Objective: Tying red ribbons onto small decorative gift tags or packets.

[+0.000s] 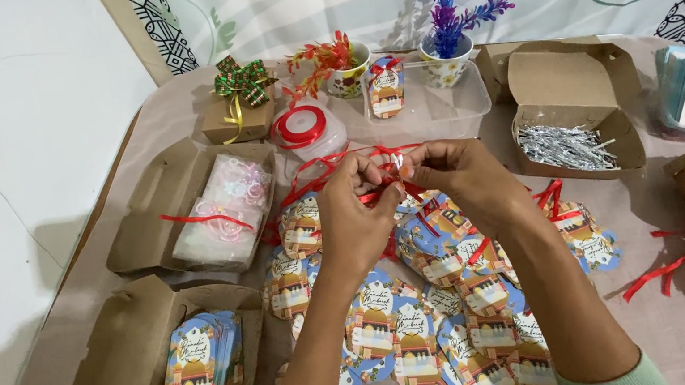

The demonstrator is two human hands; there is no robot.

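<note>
**Ribbon pinched between both hands, centre frame**

Red ribbon (387, 178) runs roughly left-right, spanning the gap between both fingertips, above the heap of printed tags (433, 315). Left hand (356, 208) and right hand (459, 173) each pinch it, equally near. Cardboard box of silver twist ties (566, 145) at right; ribbon spool (300, 126) upper left of centre.

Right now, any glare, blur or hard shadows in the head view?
Head view: soft, even light; faint shadows beside the cardboard boxes. Mild glare on the clear bag and silver twist ties. Left hand and right hand slightly soft around the red ribbon; tags fairly sharp.
</note>
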